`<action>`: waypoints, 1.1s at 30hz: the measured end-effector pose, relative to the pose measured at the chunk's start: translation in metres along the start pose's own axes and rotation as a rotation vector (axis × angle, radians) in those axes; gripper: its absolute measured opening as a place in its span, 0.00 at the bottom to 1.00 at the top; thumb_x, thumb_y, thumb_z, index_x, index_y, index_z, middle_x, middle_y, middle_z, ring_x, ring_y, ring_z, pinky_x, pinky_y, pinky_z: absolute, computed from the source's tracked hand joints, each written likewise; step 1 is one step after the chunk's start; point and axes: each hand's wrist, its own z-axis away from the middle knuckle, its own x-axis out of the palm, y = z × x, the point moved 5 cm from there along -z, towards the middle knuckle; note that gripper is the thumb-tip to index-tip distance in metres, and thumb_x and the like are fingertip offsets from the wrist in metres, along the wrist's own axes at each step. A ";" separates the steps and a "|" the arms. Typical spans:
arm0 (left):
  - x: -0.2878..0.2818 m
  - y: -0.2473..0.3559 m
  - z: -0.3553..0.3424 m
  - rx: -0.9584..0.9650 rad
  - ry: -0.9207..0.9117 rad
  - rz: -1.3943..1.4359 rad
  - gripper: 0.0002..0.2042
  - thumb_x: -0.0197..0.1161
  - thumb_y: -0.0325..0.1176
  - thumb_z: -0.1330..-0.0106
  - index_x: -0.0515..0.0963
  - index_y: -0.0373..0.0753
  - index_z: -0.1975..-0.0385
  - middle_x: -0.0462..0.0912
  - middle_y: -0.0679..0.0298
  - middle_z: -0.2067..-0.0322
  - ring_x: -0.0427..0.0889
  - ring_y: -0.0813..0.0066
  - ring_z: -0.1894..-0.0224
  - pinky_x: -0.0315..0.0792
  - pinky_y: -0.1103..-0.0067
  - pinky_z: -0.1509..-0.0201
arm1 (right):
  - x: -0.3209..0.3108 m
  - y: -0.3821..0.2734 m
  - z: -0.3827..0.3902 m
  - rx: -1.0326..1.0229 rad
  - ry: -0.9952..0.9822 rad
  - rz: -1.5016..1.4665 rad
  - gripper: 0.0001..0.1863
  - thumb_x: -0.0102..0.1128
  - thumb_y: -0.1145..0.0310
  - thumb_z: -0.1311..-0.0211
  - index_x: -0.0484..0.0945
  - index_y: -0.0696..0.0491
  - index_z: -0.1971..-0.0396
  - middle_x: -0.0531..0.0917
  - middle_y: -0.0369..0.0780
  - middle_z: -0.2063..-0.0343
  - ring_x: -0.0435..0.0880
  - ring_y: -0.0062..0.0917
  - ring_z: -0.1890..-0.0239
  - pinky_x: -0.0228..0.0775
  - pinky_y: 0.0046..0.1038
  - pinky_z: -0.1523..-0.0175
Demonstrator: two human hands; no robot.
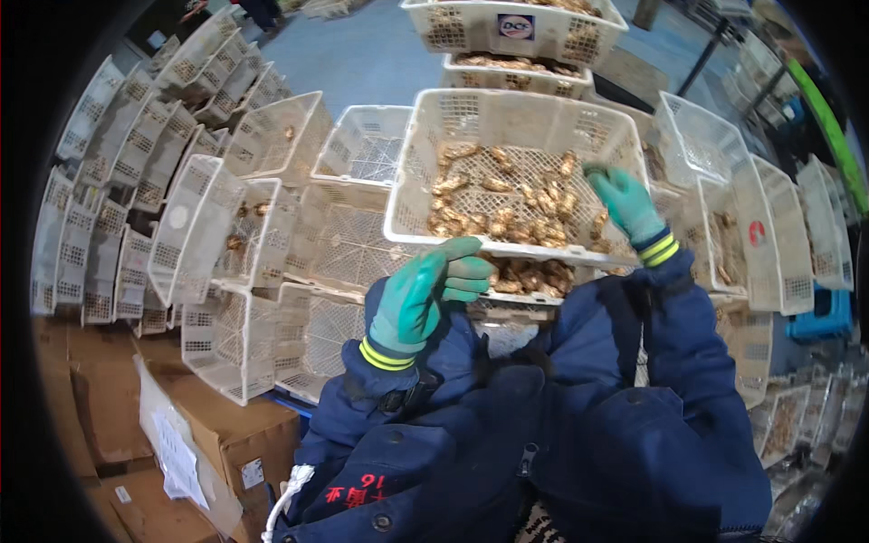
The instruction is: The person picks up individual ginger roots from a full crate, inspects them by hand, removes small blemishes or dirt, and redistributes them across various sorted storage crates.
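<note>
A large white plastic crate (529, 104) stands in front of me, with lumpy golden-brown pieces (548, 204), perhaps bulbs or roots, spread over its mesh floor. They lie thickest near its front wall. My left hand (425, 290), in a green glove, is beside the crate's front rim at left. Its fingers bend loosely to the right, and nothing shows in them. On the other side, my right hand (625, 206), gloved alike, reaches over the crate's right wall. Its fingers point inward, apart, with no piece visible in them. Under this crate, more brown pieces (534, 276) fill another one.
Stacked crates (466, 32) with similar pieces stand beyond. More white crates (348, 231) lie on their sides to the left, and others (724, 217) line the right. Cardboard boxes (226, 425) are at lower left. A blue plastic container (819, 312) sits far right.
</note>
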 end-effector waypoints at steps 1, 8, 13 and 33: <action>0.007 -0.018 -0.012 -0.033 -0.063 0.038 0.23 0.47 0.41 0.31 0.64 0.27 0.45 0.69 0.64 0.66 0.66 0.79 0.66 0.64 0.84 0.62 | -0.020 -0.005 -0.010 0.017 0.004 0.103 0.17 0.52 0.57 0.39 0.77 0.53 0.56 0.81 0.46 0.67 0.80 0.30 0.65 0.70 0.28 0.59; 0.017 -0.094 -0.052 -0.189 -0.244 -0.046 0.25 0.39 0.44 0.28 0.63 0.25 0.44 0.77 0.52 0.58 0.79 0.65 0.57 0.73 0.75 0.50 | -0.012 0.023 -0.069 0.271 -0.459 0.674 0.25 0.45 0.50 0.41 0.73 0.53 0.53 0.79 0.48 0.57 0.77 0.42 0.54 0.66 0.36 0.47; 0.002 -0.097 -0.054 -0.206 -0.207 0.218 0.25 0.43 0.41 0.29 0.61 0.24 0.43 0.76 0.56 0.61 0.77 0.67 0.59 0.71 0.78 0.52 | 0.041 0.093 -0.082 0.511 -0.673 0.853 0.27 0.50 0.48 0.44 0.77 0.55 0.56 0.82 0.46 0.63 0.80 0.37 0.63 0.70 0.36 0.56; 0.018 -0.082 -0.056 -0.229 -0.243 0.182 0.22 0.35 0.35 0.27 0.55 0.25 0.41 0.75 0.48 0.53 0.80 0.62 0.57 0.76 0.74 0.55 | 0.068 -0.073 0.008 0.012 -0.330 -0.647 0.21 0.59 0.67 0.42 0.70 0.57 0.49 0.74 0.38 0.51 0.71 0.21 0.50 0.62 0.24 0.45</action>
